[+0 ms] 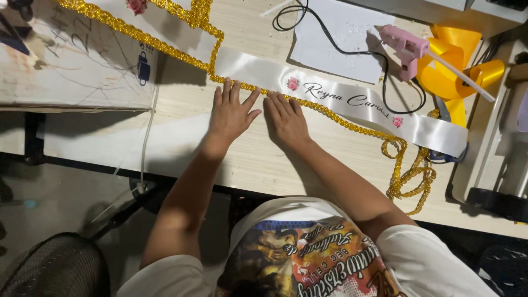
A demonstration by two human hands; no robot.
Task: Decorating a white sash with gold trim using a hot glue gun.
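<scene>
Glittering gold braided trim (242, 85) is being pressed along the lower edge of a white satin sash (264, 71) on the pale wooden desk (258, 159) by flat, open, empty hands, left (230, 114) and right (287, 120), misalignment being risked through uneven pressure.

Shirt (308, 258): white, short sleeves, big colourful printed picture with lettering (front side)
Arms: bare below the sleeves
Hands: no rings or gloves
</scene>
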